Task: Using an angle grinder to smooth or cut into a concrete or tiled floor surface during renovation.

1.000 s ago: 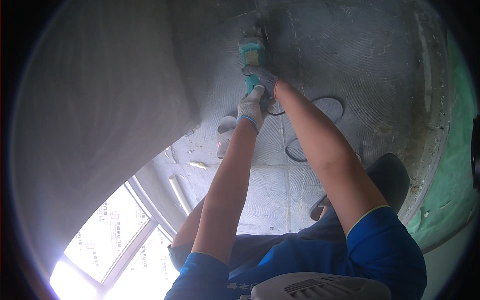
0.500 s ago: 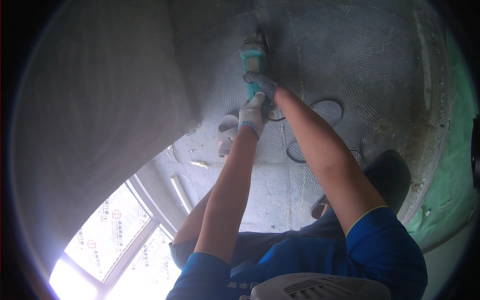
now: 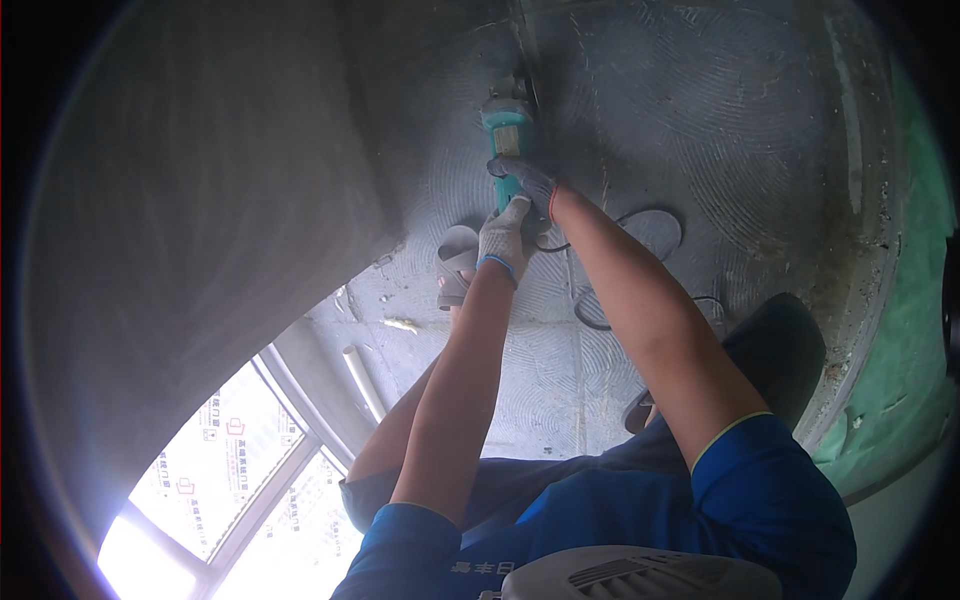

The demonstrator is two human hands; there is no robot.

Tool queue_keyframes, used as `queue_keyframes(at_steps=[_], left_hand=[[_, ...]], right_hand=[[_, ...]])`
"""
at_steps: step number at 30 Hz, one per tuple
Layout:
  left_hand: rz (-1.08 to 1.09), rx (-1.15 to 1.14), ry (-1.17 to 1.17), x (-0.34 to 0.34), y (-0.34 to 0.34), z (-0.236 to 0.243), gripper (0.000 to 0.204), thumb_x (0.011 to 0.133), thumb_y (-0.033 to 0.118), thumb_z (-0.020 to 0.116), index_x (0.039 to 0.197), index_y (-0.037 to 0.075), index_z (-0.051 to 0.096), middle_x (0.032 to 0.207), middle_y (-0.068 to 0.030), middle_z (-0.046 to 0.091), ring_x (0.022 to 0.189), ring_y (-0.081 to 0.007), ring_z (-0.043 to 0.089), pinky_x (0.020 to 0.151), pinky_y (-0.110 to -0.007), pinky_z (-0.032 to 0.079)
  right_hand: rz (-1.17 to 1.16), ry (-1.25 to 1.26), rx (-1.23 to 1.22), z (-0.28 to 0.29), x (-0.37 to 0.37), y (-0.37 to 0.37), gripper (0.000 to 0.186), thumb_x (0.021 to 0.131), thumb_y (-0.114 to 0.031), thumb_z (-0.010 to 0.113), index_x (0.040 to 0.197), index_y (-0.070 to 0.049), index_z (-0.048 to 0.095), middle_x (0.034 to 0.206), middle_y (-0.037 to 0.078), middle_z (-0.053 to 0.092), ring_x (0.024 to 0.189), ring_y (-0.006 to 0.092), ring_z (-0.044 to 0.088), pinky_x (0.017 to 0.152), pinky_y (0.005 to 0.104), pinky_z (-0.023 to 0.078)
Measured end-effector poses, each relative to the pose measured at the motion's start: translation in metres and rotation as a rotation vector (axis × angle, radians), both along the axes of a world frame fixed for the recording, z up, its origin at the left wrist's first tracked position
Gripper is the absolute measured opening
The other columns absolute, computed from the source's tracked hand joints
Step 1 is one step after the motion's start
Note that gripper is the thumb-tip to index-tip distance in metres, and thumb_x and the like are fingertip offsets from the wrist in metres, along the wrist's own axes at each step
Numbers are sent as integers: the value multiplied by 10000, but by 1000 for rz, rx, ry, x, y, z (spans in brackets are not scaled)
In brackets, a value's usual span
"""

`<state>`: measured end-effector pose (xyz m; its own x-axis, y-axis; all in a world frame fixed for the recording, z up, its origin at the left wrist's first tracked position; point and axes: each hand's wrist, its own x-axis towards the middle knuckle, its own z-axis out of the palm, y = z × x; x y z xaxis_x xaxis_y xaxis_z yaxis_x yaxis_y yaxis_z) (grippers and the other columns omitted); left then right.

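Observation:
A teal angle grinder points away from me, its dark head low over the grey tiled floor. Around its rear end wraps my left hand, in a whitish knit glove with a blue cuff. My right hand, in a dark grey glove with an orange-red cuff, grips the body just ahead of the left. The grinder's disc is hard to make out in the dark, dusty haze. A thin straight line in the floor runs away from the head.
A dark cord loops on the floor right of my hands. A grey wall rises at left, above a bright window. A white pipe and debris lie near my left leg. Green sheeting covers the right side.
The angle grinder and both hands have shifted slightly toward me. More of the floor line shows beyond the head. Both grips look the same.

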<state>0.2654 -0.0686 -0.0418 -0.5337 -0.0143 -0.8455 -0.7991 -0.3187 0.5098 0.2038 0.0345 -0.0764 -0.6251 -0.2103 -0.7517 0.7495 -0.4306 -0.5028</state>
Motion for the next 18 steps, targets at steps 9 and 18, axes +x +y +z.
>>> queue_keyframes(at_steps=[9,18], left_hand=[[-11,-5,-1,8,0,2,327,877,248,653,1099,31,550,916,-95,640,732,-220,653,503,-319,509],[-11,-39,-33,20,-1,6,286,892,243,632,1088,44,569,922,-81,651,741,-221,652,518,-320,489]], right_hand=[[-3,-17,-33,-1,8,0,414,709,-288,749,1010,-33,620,880,97,617,768,226,599,712,390,503],[32,-11,0,2,21,-1,427,714,-297,749,1023,-34,619,910,104,615,796,228,597,727,388,503]])
